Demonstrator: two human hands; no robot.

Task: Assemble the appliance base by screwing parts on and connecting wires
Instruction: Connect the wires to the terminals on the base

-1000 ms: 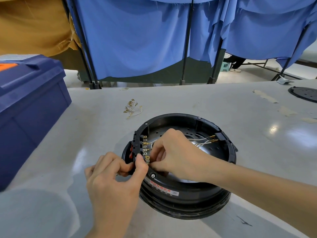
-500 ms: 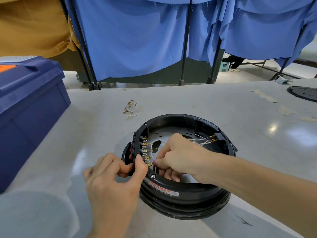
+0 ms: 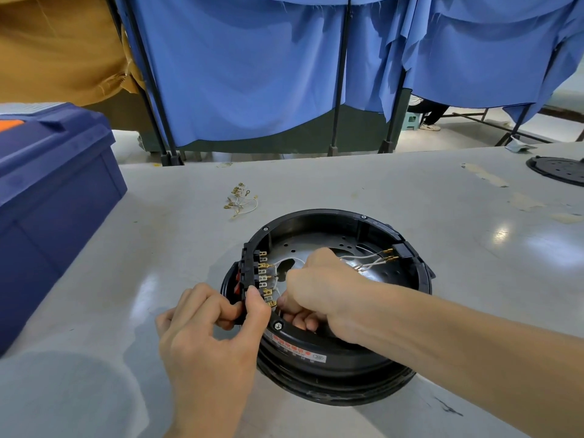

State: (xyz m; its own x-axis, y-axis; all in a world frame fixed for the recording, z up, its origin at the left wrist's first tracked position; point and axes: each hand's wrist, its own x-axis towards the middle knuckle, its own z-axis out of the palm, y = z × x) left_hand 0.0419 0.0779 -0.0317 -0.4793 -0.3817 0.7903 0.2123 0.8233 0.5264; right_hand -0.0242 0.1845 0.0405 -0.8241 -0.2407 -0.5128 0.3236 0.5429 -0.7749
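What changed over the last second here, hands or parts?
The right hand slid from the terminal block toward the person, fingers now curled down inside the appliance base; what it holds is hidden. Unchanged: the left hand pinches the terminal block at the rim; the base and loose wires have not moved.

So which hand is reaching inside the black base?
The right hand, fingers curled among the wires inside; the left hand grips the terminal block on the base rim from outside.
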